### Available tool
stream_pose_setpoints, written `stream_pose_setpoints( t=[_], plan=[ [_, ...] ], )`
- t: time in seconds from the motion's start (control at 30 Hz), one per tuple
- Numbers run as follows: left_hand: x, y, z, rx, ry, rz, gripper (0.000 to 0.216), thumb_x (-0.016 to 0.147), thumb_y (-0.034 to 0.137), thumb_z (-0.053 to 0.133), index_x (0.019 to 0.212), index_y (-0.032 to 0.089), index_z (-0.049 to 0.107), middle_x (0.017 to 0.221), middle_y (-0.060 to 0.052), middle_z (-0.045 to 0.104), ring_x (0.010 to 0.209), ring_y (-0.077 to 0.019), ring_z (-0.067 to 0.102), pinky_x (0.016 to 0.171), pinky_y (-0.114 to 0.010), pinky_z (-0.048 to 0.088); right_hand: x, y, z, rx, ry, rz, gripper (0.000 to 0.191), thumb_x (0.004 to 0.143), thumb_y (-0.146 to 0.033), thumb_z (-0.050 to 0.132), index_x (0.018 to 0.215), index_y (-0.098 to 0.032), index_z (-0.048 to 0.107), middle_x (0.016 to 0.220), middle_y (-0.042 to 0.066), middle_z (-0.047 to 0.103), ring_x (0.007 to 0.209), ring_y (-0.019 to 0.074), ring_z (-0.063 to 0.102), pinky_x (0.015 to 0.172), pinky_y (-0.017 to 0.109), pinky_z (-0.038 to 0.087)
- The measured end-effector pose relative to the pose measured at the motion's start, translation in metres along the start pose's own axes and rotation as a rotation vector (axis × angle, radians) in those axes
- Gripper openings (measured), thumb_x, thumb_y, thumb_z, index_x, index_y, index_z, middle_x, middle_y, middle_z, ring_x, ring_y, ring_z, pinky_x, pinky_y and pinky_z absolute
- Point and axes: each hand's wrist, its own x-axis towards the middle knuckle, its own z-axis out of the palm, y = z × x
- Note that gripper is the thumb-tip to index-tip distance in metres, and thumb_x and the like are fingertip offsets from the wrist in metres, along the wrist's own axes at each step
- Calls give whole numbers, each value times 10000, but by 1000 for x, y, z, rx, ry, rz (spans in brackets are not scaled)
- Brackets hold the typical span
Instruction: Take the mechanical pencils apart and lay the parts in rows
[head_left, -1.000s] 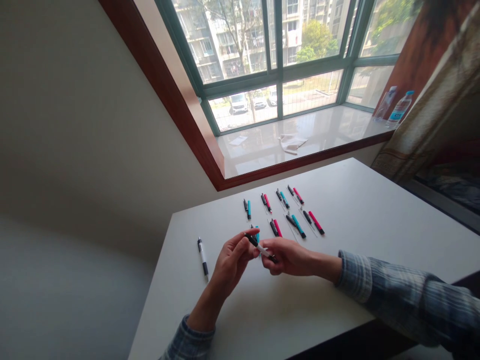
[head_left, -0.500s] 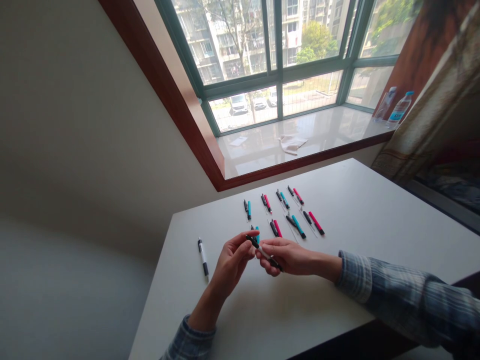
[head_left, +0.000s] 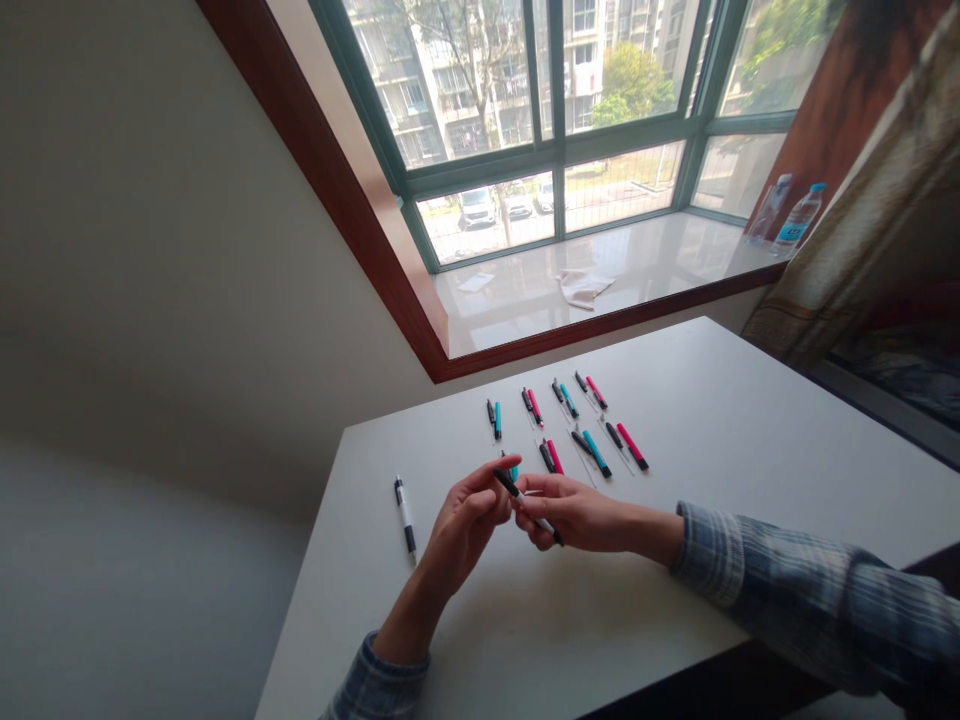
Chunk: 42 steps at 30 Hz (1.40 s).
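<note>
A black-and-white pen [head_left: 529, 505] is held at a slant above the white table, its upper black end toward the left. My right hand [head_left: 559, 510] grips its lower part between thumb and fingers. At the upper end, my left hand [head_left: 471, 515] is closed about the pen, its index finger stretched over the top and the thumb close beside it. A second white pen with a black grip [head_left: 406, 515] lies to the left of my left hand. Beyond my hands, a turquoise pen part [head_left: 514, 468] is partly hidden by the left fingers.
Two rows of pen parts lie farther back on the table [head_left: 720, 420], among them a turquoise barrel [head_left: 597, 453], a pink barrel [head_left: 632, 446] and black pieces with thin refills. A windowsill [head_left: 517, 310] behind holds a cloth [head_left: 585, 288] and plastic bottles [head_left: 801, 215].
The held pen has shifted slightly, and its white middle shows more. My left thumb has drawn back a little from the pen's upper end. The parts on the table have stayed put.
</note>
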Motion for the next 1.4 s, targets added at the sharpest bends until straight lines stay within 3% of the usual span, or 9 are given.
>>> stream_pose_setpoints(
  t=[0.2, 0.4, 0.53, 0.73, 0.93, 1.1, 1.27, 1.4],
  plan=[
    [2, -5, -2, 84, 114, 9, 353, 783, 412, 859, 988, 143, 758, 640, 30, 515, 625, -105, 436, 636, -254, 366, 0, 0, -1, -78, -20, -19, 285, 906, -342, 789, 1041, -163, 614, 838, -10, 588, 649, 87, 527, 630, 245, 387],
    [6, -13, -7, 171, 161, 56, 423, 673, 436, 937, 818, 160, 651, 638, 42, 528, 576, -86, 437, 569, -218, 331, -2, -3, 1, -229, 6, 7, 350, 848, -372, 840, 998, -167, 600, 819, -35, 569, 606, 56, 440, 587, 220, 333],
    [5, -12, -7, 166, 122, 59, 427, 712, 451, 909, 850, 179, 610, 653, 36, 551, 571, -95, 468, 568, -220, 362, -1, -2, 1, -227, 24, 20, 354, 943, -491, 709, 973, -146, 632, 838, 6, 578, 629, 71, 436, 570, 221, 304],
    [0, 0, 3, 103, 49, -26, 485, 847, 431, 775, 1237, 156, 691, 715, 7, 576, 649, -127, 505, 661, -272, 447, 1, 2, 0, -156, 5, -37, 328, 984, -471, 656, 984, -143, 656, 830, 24, 593, 634, 93, 470, 578, 239, 334],
    [2, -4, 0, 190, 171, 22, 371, 814, 439, 821, 1020, 136, 763, 674, 2, 574, 621, -112, 480, 622, -257, 408, 2, -2, -1, -261, 23, -95, 356, 954, -492, 696, 1024, -144, 675, 803, 10, 618, 653, 101, 514, 638, 250, 400],
    [5, -11, -6, 204, 194, 76, 367, 716, 425, 907, 868, 159, 706, 633, 25, 571, 600, -107, 499, 617, -240, 417, 1, -4, 0, -358, 100, -95, 380, 864, -488, 790, 978, -138, 696, 774, 7, 654, 675, 110, 555, 671, 255, 433],
    [7, -10, -6, 163, 249, 133, 446, 664, 381, 944, 752, 176, 558, 630, 58, 519, 558, -70, 414, 550, -195, 327, 1, -2, 0, -358, 176, -55, 400, 792, -446, 857, 987, -151, 668, 773, -2, 664, 633, 99, 541, 632, 242, 418],
    [6, -6, -2, 120, 234, 123, 448, 656, 446, 940, 781, 171, 609, 612, 61, 500, 560, -75, 402, 560, -208, 323, 0, -3, 0, -395, 143, -48, 386, 840, -457, 813, 1027, -159, 653, 777, -17, 622, 610, 79, 463, 574, 221, 335]
  ],
)
